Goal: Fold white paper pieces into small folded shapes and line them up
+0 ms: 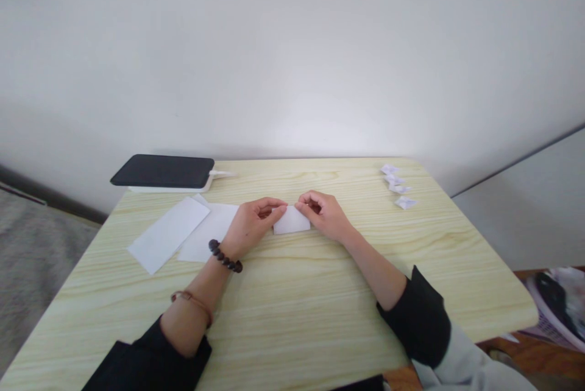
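Note:
A small white piece of paper [291,221], seemingly folded, is at the middle of the wooden-patterned table. My left hand [256,221] pinches its upper left corner between thumb and fingers. At the upper right corner, my right hand [325,215] grips the same paper with thumb and forefinger. The paper's lower edge faces me. Left of my left hand lie loose white sheets: a rectangular sheet [169,236] slants over another white sheet [205,239], which my left hand and wrist partly cover.
A dark-screened phone [164,170] rests on a white block at the back left, with a white cable [222,173] at its right end. Several small folded paper pieces [405,202] form a row at the back right. A white wall [292,56] stands behind the table [297,306]. A purple basket [551,324] is at lower right.

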Action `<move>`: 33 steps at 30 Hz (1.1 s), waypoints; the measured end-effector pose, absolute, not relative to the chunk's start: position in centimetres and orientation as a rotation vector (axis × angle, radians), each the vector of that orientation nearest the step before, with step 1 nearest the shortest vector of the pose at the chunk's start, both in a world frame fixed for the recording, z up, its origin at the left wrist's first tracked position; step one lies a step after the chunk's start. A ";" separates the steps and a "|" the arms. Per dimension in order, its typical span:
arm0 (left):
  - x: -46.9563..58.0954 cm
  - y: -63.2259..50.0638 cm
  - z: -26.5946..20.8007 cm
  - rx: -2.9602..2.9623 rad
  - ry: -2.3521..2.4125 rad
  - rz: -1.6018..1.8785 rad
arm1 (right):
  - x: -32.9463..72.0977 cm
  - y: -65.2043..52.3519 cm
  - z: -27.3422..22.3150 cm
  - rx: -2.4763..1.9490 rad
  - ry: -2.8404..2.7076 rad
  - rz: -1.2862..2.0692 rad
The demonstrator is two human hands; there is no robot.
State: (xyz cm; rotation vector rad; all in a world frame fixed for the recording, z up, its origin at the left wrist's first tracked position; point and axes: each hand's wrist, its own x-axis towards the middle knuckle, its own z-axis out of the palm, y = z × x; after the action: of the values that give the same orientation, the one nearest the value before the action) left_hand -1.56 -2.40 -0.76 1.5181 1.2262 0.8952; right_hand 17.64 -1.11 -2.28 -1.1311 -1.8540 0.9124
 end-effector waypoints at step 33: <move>-1.5 -2.5 -0.9 1.788 1.333 0.840 | 17.6 -1.4 -2.1 -1.087 -1.931 0.902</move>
State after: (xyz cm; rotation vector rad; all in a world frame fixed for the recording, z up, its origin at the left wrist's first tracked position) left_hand -1.52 -2.55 -0.89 1.7878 1.3329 0.8395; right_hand 17.59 -1.41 -2.14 -1.0869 -1.9307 0.9023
